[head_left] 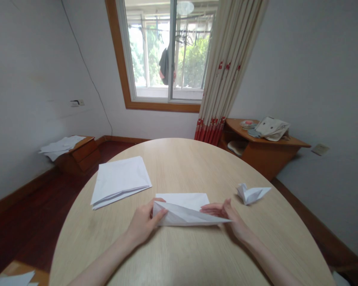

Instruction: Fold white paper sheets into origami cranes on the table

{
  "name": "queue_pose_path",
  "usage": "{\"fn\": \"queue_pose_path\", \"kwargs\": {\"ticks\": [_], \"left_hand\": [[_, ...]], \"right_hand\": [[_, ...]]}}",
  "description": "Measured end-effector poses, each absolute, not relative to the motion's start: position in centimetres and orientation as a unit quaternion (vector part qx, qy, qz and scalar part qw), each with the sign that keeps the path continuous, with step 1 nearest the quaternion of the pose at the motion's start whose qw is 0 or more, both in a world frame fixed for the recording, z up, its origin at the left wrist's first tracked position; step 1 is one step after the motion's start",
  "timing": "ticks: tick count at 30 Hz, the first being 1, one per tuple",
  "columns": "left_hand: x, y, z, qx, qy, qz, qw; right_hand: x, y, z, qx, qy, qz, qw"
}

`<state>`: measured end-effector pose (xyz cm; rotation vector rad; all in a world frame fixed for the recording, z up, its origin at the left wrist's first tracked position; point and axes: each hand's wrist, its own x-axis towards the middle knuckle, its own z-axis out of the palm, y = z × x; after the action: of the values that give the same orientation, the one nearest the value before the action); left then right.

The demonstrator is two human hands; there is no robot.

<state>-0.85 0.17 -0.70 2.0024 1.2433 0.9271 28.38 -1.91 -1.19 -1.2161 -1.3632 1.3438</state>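
Observation:
A white sheet of paper [181,200] lies near the middle of the round table, its near side folded up into a long slanted flap that narrows to a point at the right. My left hand [146,220] pinches the sheet's left end, thumb on top of the flap and fingers behind it. At the right end, my right hand [231,218] has its fingers stretched out behind the flap, against the paper, with the thumb raised. The flap's pointed tip crosses in front of the right palm.
On the round table [191,254], a stack of white paper [122,178] lies at the left and a folded paper piece [250,194] at the right. Beyond stand a drawer cabinet [83,153] with papers and a corner desk [265,155] holding a cloth bag [273,128].

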Motion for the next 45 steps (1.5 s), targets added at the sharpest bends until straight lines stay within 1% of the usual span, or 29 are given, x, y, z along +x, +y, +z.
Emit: {"fn": "queue_pose_path", "kwargs": {"ticks": [5, 7, 10, 12, 15, 18, 21, 25, 29, 36, 41, 45], "left_hand": [[-0.6, 0.4, -0.6, 0.722, 0.493, 0.372, 0.31], [-0.6, 0.5, -0.8, 0.71, 0.513, 0.375, 0.303], [-0.6, 0.7, -1.1, 0.685, 0.526, 0.389, 0.321], [-0.5, 0.7, -1.0, 0.673, 0.536, 0.388, 0.329], [-0.5, 0.9, -1.0, 0.674, 0.548, 0.384, 0.313], [-0.5, 1.2, -1.2, 0.677, 0.53, 0.413, 0.301], [-0.5, 1.4, -1.8, 0.66, 0.5, 0.447, 0.338], [-0.2, 1.6, -2.1, 0.603, 0.461, 0.497, 0.42], [0.0, 1.7, -1.9, 0.539, 0.462, 0.534, 0.459], [-0.5, 1.5, -0.3, 0.475, 0.471, 0.518, 0.533], [-0.5, 1.4, 0.2, 0.479, 0.458, 0.512, 0.547], [-0.7, 1.3, 0.4, 0.499, 0.444, 0.523, 0.529]], "right_hand": [[28.5, -1.7, -1.5, -0.537, -0.544, 0.457, 0.455], [28.6, -1.6, -1.4, -0.537, -0.54, 0.448, 0.468], [28.5, -1.5, -1.0, -0.524, -0.546, 0.438, 0.485], [28.4, -1.5, -0.8, -0.53, -0.559, 0.414, 0.485], [28.2, -1.4, -0.9, -0.55, -0.568, 0.382, 0.478], [28.0, -1.3, -1.7, -0.561, -0.564, 0.368, 0.48], [27.9, -1.0, -2.6, -0.563, -0.575, 0.348, 0.481], [27.9, -0.7, -3.4, -0.555, -0.575, 0.364, 0.479], [28.0, -0.7, -3.5, -0.558, -0.571, 0.371, 0.475], [27.8, -1.1, -2.3, -0.555, -0.544, 0.393, 0.491], [27.7, -1.2, -2.1, -0.533, -0.494, 0.441, 0.527], [27.8, -1.1, -2.1, -0.51, -0.467, 0.462, 0.555]]}}
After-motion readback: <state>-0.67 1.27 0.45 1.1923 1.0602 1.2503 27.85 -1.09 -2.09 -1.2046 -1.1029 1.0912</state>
